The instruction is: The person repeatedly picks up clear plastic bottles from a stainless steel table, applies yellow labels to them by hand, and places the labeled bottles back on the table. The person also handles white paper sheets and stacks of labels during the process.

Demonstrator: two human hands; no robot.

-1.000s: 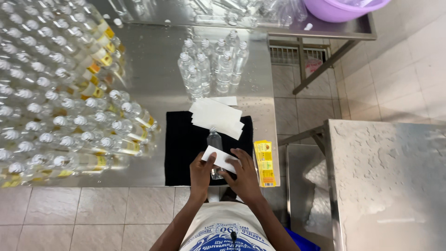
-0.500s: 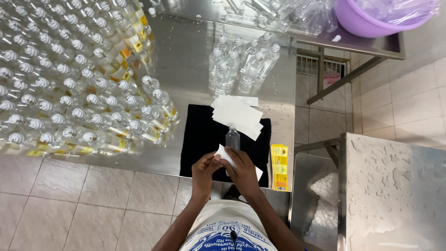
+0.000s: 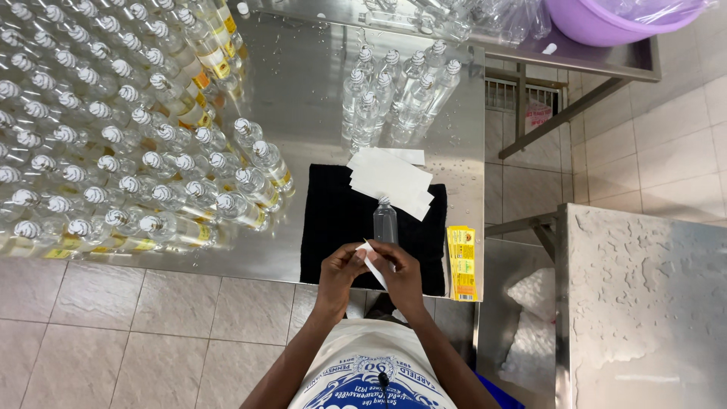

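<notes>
Both hands (image 3: pixel 371 271) have drawn back from the bottle (image 3: pixel 385 222), peeling a white label (image 3: pixel 373 263).

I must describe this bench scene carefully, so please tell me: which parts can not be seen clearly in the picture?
- Head view: the palms of the left hand and right hand face away, so the grip on the white strip is hidden.
- The print on the yellow label stack is too small.
- The purple basin is cut by the top edge.
- The labelled bottles run past the left edge.
- The contents of the small clear bottle cannot be told.
</notes>
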